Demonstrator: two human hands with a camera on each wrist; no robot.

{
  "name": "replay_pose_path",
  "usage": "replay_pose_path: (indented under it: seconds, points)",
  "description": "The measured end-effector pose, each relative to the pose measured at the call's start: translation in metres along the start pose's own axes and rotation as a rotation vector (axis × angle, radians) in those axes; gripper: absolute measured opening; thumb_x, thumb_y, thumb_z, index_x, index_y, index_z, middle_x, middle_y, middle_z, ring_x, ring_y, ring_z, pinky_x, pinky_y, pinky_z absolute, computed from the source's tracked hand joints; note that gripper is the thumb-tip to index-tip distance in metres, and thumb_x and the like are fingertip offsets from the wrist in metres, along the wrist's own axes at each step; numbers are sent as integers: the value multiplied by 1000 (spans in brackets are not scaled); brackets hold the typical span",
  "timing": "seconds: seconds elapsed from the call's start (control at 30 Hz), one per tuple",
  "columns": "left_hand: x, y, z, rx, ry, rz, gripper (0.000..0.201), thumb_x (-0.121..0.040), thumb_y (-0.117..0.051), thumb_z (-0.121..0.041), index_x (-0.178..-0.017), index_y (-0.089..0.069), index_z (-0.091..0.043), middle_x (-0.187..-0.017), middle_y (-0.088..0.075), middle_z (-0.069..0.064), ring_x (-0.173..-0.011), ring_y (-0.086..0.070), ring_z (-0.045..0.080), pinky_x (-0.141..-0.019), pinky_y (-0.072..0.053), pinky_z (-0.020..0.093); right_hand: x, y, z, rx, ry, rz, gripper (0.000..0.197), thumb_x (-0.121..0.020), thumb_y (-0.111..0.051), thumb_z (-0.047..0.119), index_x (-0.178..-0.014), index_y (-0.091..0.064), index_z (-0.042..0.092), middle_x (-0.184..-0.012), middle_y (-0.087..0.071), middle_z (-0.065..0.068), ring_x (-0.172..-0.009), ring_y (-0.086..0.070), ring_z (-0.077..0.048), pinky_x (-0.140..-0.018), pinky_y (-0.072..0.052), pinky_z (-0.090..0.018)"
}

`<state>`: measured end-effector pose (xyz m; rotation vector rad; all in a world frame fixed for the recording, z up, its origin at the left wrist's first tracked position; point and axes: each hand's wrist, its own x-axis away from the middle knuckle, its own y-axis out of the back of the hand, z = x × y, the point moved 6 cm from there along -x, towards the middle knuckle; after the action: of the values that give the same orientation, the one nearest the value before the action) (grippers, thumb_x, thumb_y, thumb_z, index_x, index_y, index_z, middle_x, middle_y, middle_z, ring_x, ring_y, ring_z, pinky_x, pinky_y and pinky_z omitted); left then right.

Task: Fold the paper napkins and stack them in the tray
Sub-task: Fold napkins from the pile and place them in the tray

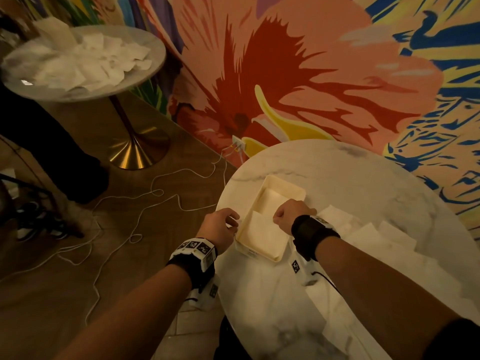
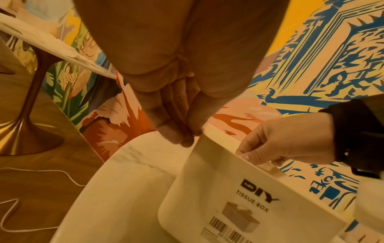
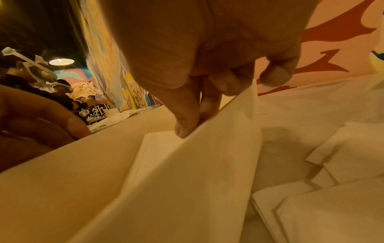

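At frame centre, right hand (image 1: 291,213) pinches a folded napkin (image 1: 262,233) lengthwise over the tissue-box tray (image 1: 285,184), whose rim the left hand (image 1: 219,226) pinches.

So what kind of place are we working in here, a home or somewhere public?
Probably a café or restaurant, not a home. A bold floral mural covers the wall, and there are two round marble-topped tables: the near table and a second table on a brass pedestal, heaped with paper napkins.
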<state>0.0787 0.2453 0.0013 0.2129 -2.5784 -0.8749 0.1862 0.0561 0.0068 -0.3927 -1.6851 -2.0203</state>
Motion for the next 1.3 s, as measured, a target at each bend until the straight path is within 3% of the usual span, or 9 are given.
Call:
replay_pose_path:
  seconds: [0.13,0.37,0.67,0.73,0.87,0.97,1.07,1.17,1.3]
  points:
    - [-3,-3,4,-24,10,21,25,-91,-65,-8,-105,-66,-29,-92,-67,-15,-89,-64,10,-84,-58,35,-4,-7,3,78,-17,-10,14,-89,-63,35,-83,-74,28,-89,-70,8,-95,-58,-20,-106,-23,-52]
    - [-8,-2,2,-9,-2,9,24,-92,-62,-9,-106,-66,-28,-93,-68,-12,-85,-66,11,-82,-59,36,-6,-18,6,222,30,-31,14,-91,-61,32,-82,-71,34,-93,-69,10,-105,-52,-18,-102,-24,-51]
    - [-10,3,-5,-40,-31,-28,19,-95,-56,-21,-110,-64,-30,-102,-67,-8,-83,-64,9,-79,-56,30,-4,-30,5,341,99,2,32,-97,-45,29,-123,-60,43,-122,-59,4,-121,-34,-23,-98,-24,-45]
    - [-11,8,-11,-50,-45,-40,20,-95,-56,-22,-112,-64,-29,-103,-66,-9,-82,-65,10,-79,-58,31,-2,-21,1,219,60,-61,31,-98,-45,35,-124,-59,44,-129,-51,0,-119,-34,-27,-100,-26,-42]
    - [-12,14,-36,-21,-97,-79,23,-94,-58,-17,-114,-64,-26,-107,-63,-9,-83,-64,10,-83,-57,33,11,21,-13,24,118,-305,27,-96,-46,36,-116,-65,40,-122,-59,9,-120,-39,-23,-95,-27,-43]
    - [-8,6,-71,-38,-199,-102,24,-92,-59,-17,-114,-64,-25,-107,-61,-10,-79,-61,4,-79,-50,25,25,51,-53,-144,35,-360,28,-96,-46,34,-119,-61,38,-115,-64,9,-118,-46,-23,-97,-29,-43]
    - [4,-22,-110,-12,-311,-73,21,-93,-58,-17,-111,-65,-25,-103,-62,-10,-74,-58,0,-77,-46,21,38,60,-112,-268,-100,-294,26,-97,-50,33,-121,-61,34,-114,-66,4,-115,-53,-25,-103,-31,-40]
    - [21,-66,-142,7,-387,32,20,-94,-57,-17,-112,-65,-23,-100,-65,-8,-72,-59,4,-68,-44,14,56,51,-179,-385,-200,-244,25,-97,-54,30,-119,-63,24,-122,-65,-5,-109,-58,-26,-99,-43,-34]
    - [43,-130,-163,-31,-431,191,16,-95,-55,-20,-106,-66,-26,-95,-64,-12,-70,-59,4,-59,-42,5,91,31,-262,-405,-317,-196,24,-98,-54,28,-117,-64,17,-128,-61,-8,-115,-56,-28,-97,-43,-31]
